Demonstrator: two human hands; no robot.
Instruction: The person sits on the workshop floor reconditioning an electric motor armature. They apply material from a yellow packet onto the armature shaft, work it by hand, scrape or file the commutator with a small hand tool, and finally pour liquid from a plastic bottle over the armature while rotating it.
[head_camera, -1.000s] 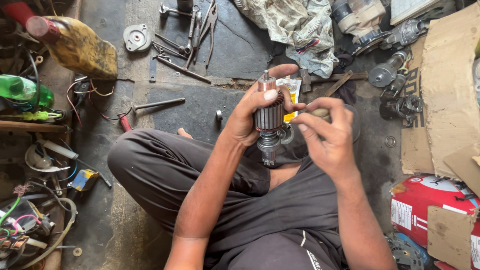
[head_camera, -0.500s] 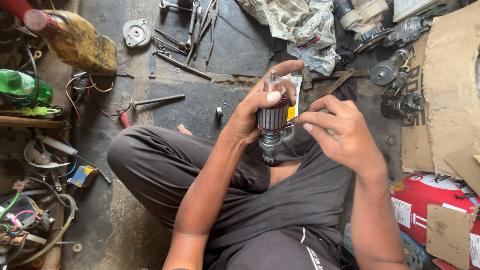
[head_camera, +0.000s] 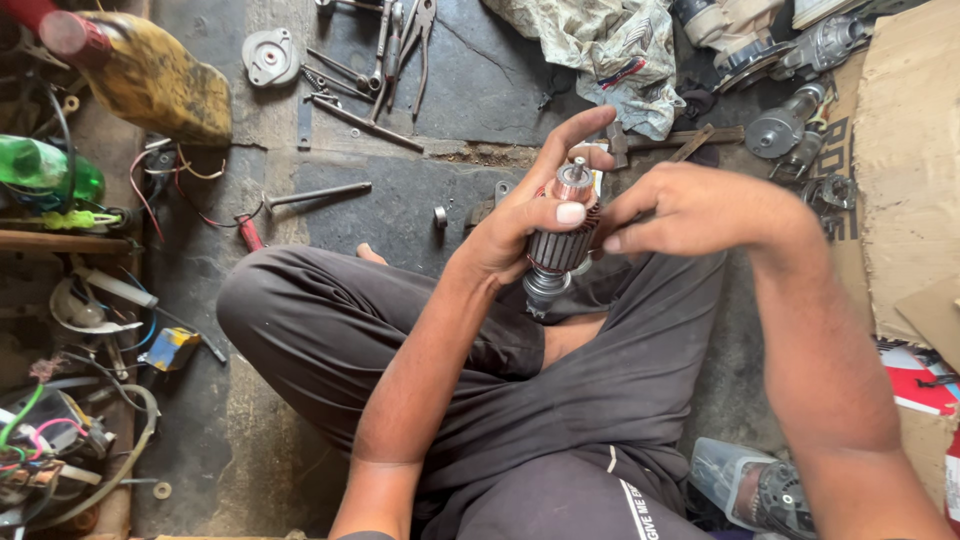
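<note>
At the far left, a green bottle (head_camera: 40, 172), a yellowed container (head_camera: 150, 80) and tangled wires (head_camera: 60, 430) are seen beside the dark concrete floor (head_camera: 420, 210). Further in, a round flange (head_camera: 271, 55), wrenches (head_camera: 385, 45), a long rod (head_camera: 315, 194) and a red-handled screwdriver (head_camera: 249, 232) are laid on that floor.

At the centre, an armature (head_camera: 560, 235) is held upright above the crossed legs, shaft end up. The left hand (head_camera: 520, 215) is closed around its laminated core, thumb across the front and index finger stretched past the top. The armature is judged to be heavy for its size, stiff and all metal, probably greasy and so somewhat slippery; its copper commutator and windings can be scratched. The ribbed core is the safest place to be taken hold of, not the thin shaft.

The right hand (head_camera: 690, 210) is brought against the armature's right side, fingers curled; whether anything is pinched in its grip cannot be told, since the fingertips are hidden.

To the right, a crumpled rag (head_camera: 600, 50), motor housings (head_camera: 790, 120) and cardboard (head_camera: 905, 170) are spread about. The room is taken to be a cramped, cluttered floor workshop.
</note>
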